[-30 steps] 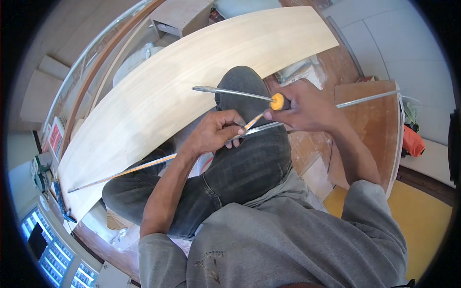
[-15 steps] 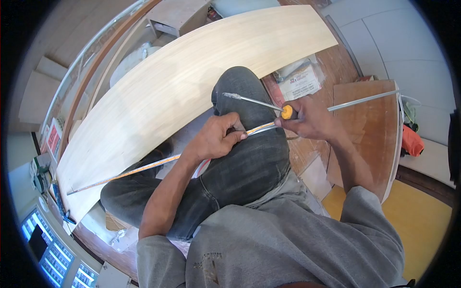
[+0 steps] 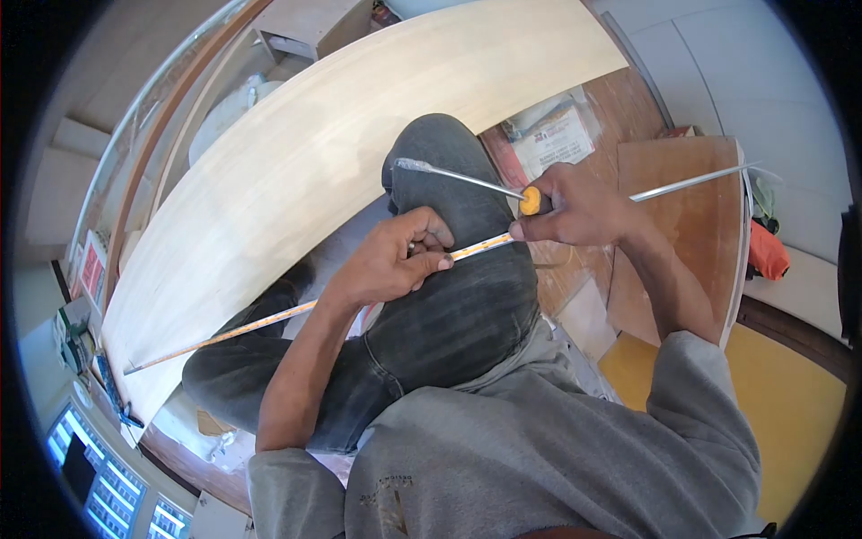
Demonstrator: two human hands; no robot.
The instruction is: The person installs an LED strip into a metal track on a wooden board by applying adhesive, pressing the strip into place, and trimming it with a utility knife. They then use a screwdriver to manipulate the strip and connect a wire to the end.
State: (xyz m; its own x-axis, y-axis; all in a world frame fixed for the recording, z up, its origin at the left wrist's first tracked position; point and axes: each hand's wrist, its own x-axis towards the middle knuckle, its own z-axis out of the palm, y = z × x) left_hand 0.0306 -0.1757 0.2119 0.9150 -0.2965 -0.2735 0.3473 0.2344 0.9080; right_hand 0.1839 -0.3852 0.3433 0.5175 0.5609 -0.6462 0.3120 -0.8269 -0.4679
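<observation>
Across my lap runs a long thin metallic strip (image 3: 481, 247) with orange marks on its face. My left hand (image 3: 395, 254) pinches it near the middle, over my thigh. A little to the right, my right hand (image 3: 575, 207) grips the strip too, and also holds a screwdriver (image 3: 462, 179) by its yellow-and-dark handle. The screwdriver's shaft points left above my knee, its tip coated with something greyish. The strip's left end lies over a pale curved wooden panel (image 3: 296, 135); its right end sticks out past my right wrist.
A brown wooden board (image 3: 673, 242) stands at the right, with an orange bag (image 3: 768, 251) beyond it. A printed packet (image 3: 557, 142) lies on the reddish floor past my knee. Behind the panel is a wooden box (image 3: 310, 22). Yellow board (image 3: 763, 404) shows at lower right.
The strip between my hands has turned, showing more of its orange-marked face. My left hand has shifted slightly left, its fingers more raised. The screwdriver has moved slightly left and up.
</observation>
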